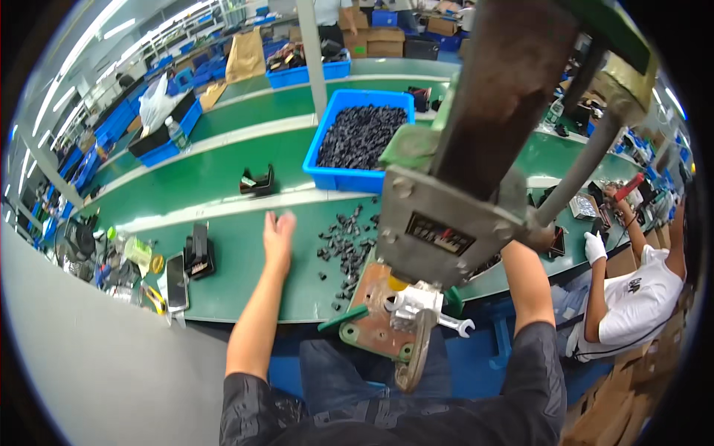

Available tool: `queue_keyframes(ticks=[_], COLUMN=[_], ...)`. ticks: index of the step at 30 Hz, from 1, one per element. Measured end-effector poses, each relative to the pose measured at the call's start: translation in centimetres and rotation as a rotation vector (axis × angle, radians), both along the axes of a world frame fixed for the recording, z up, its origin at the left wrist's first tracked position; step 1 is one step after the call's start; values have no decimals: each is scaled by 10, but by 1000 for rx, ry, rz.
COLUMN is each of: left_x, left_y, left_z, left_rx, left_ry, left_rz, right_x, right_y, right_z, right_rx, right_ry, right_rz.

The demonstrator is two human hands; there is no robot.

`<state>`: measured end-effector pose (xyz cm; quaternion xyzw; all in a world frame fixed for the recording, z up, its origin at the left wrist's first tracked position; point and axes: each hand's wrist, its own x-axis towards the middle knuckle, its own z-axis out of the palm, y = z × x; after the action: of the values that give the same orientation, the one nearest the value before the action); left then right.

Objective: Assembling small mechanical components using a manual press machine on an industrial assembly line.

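My left hand (279, 232) is above the green bench (238, 241), its fingers stretched forward and a little blurred, with nothing visible in it. Past its fingertips a black plastic part (257, 181) rests on the conveyor belt (208, 175). To its right, small black plastic pieces (348, 249) lie scattered on the bench. The hand press (439, 223) stands in front of me, over a brown base plate (379, 308) with a wrench (455, 324) by its lower end. My right forearm (524, 279) reaches behind the press, which hides my right hand.
A blue bin (342, 178) of black pieces stands beyond the press. At left are a black holder (198, 251), a phone-like device (177, 282) and a yellow cutter (155, 299). A co-worker (632, 297) with a white glove sits at right, near a red-handled tool (630, 187).
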<state>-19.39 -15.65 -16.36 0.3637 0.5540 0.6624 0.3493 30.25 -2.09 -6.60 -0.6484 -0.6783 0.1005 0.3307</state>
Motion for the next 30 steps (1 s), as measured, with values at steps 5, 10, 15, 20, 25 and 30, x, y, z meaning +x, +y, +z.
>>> queue_keyframes(ticks=[5, 10, 15, 20, 25, 30], left_x=[40, 44, 35, 40, 101, 186], left_y=[-30, -25, -24, -21, -133, -224], left_z=[7, 7, 10, 15, 106, 176], left_rx=[-68, 88, 90, 349, 525, 281], left_ry=[1122, 930, 957, 830, 598, 323], left_rz=[-93, -65, 27, 187, 1, -627], right_x=[4, 38, 19, -22, -80, -119], right_y=[-86, -151, -127, -166, -297, -378], right_z=[-86, -98, -35, 62, 104, 113], right_rx=[-295, -322, -122, 528, 657, 736], right_ry=[-727, -954, -767, -742, -425, -384], right_rz=[-216, -343, -213, -8, 106, 200])
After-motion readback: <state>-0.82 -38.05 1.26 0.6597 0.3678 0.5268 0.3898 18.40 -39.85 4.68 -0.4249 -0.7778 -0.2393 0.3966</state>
